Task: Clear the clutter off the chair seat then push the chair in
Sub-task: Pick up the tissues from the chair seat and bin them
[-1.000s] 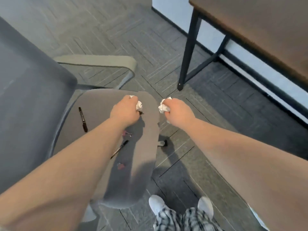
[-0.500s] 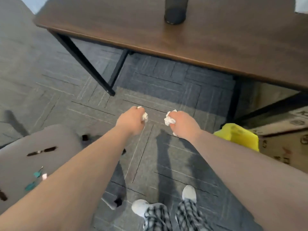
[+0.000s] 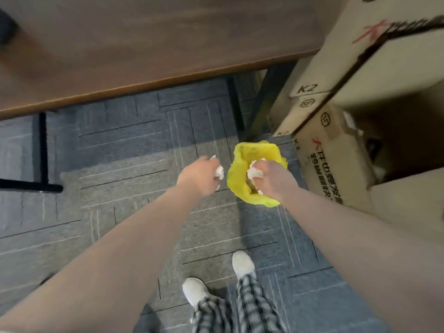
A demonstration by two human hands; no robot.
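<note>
My left hand (image 3: 199, 175) is shut on a crumpled white paper ball (image 3: 218, 171), held just left of a small bin lined with a yellow bag (image 3: 236, 179). My right hand (image 3: 274, 179) is shut on a second crumpled paper ball (image 3: 254, 173) and hovers over the bin's opening. The bin stands on the carpet beside cardboard boxes. The chair is out of view.
A brown wooden desk (image 3: 153, 44) spans the top, with black legs (image 3: 42, 150) at the left. Stacked cardboard boxes (image 3: 336, 150) stand at the right, close to the bin. Grey carpet tiles cover the floor. My feet in white shoes (image 3: 242, 264) are at the bottom.
I turned right, away from the chair, which left the view. Both hands, still gripping the paper balls, have moved to the yellow bin, the right one now above it.
</note>
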